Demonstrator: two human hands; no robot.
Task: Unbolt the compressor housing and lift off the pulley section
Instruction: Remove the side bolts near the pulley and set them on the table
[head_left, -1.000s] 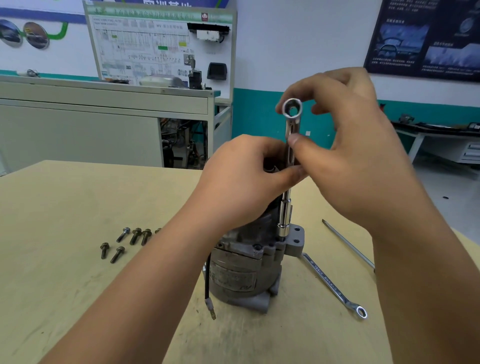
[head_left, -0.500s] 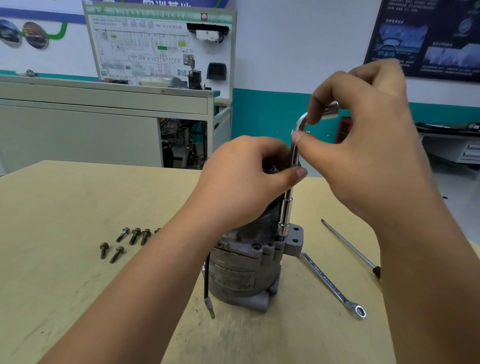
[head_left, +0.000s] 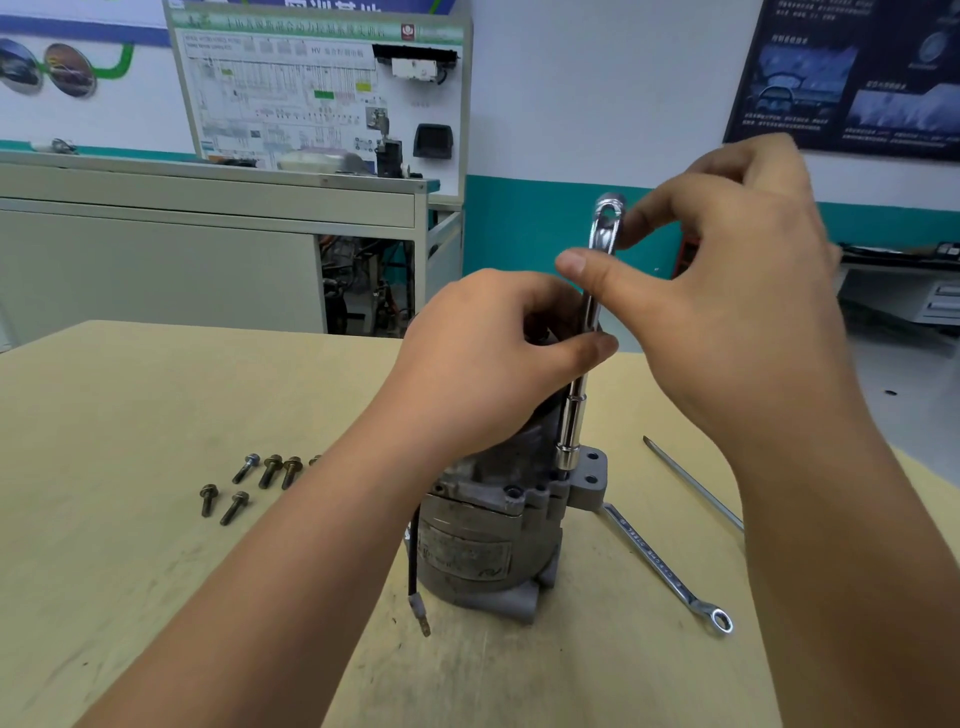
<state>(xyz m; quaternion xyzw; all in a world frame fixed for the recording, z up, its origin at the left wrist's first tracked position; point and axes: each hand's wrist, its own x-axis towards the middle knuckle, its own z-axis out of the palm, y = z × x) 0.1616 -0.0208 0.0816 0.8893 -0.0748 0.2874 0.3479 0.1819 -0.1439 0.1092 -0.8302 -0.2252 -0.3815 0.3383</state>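
A grey compressor (head_left: 485, 540) stands upright on the wooden table (head_left: 130, 571), with a black wire and terminal hanging at its front. My left hand (head_left: 498, 358) grips its top, which hides the pulley end. A chrome socket wrench (head_left: 579, 395) stands nearly upright with its socket seated on the housing beside the mounting ear (head_left: 589, 475). My right hand (head_left: 727, 291) pinches the wrench's bent upper end between thumb and fingers. Several removed bolts (head_left: 249, 486) lie on the table to the left of the compressor.
A combination spanner (head_left: 670, 569) lies on the table right of the compressor, ring end toward me. A thin metal rod (head_left: 691, 483) lies behind it. A grey bench and a wiring display board (head_left: 317, 88) stand beyond the table's far edge.
My right hand has turned the wrench's upper end round on its upright axis, swinging right and then back toward me. The left hand and the compressor have stayed put.
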